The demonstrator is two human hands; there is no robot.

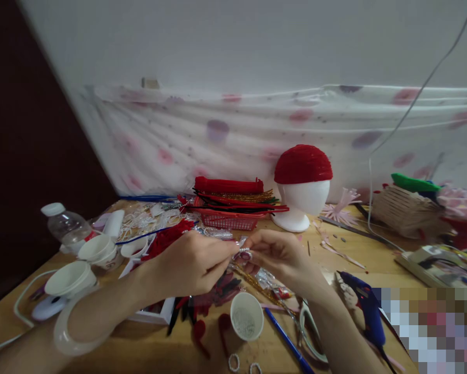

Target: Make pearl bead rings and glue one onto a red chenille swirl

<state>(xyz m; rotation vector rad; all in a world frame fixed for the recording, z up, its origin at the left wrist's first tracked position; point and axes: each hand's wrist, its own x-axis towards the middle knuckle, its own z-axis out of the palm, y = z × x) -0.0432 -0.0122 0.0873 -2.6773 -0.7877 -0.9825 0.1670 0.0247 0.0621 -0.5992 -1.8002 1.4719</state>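
Note:
A short string of small white beads (244, 251) is held up above the middle of the table. My left hand (196, 262) pinches one end, its fingers closed and seen from the back. The thumb and fingertips of my right hand (282, 254) close on the other side of the beads. Below them stands a white paper cup (247, 317) with tiny beads inside. Two small bead rings, one of them this bead ring (234, 362), lie on the table near its front edge. Red curled pieces (199, 332) rest left of the cup.
A foam head (303, 200) wears a red cap (303, 165). Left of it is a red basket (229, 221) of fuzzy stems. Scissors (311, 332), a blue pen (288, 340) and a blue glue gun (363, 306) lie right. Cups (69, 280) and a bottle (67, 226) stand left.

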